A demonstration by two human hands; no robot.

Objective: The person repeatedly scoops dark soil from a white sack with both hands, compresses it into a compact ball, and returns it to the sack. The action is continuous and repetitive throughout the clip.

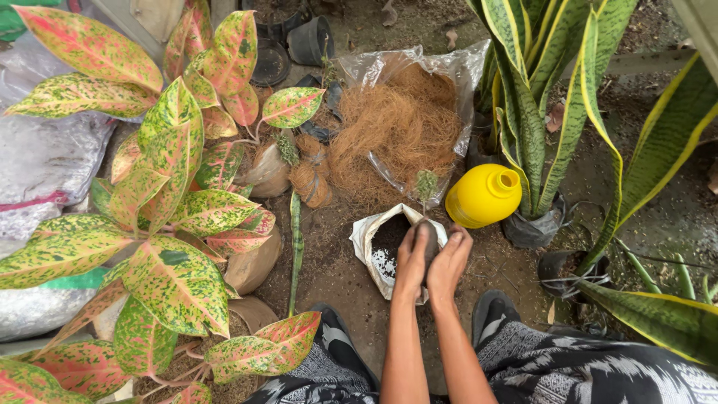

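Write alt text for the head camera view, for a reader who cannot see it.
Seen from above, a person's left hand and right hand cup a dark soil ball with a small sprout over a white bag of soil. Around them stand a yellow bottle, a bag of coconut fibre and potted plants.

The single camera sat on the person's head and looked almost straight down at the dirt ground [351, 292]; it was close, at arm's length above the hands; the person's knees filled the bottom edge; no second view shared the scene.
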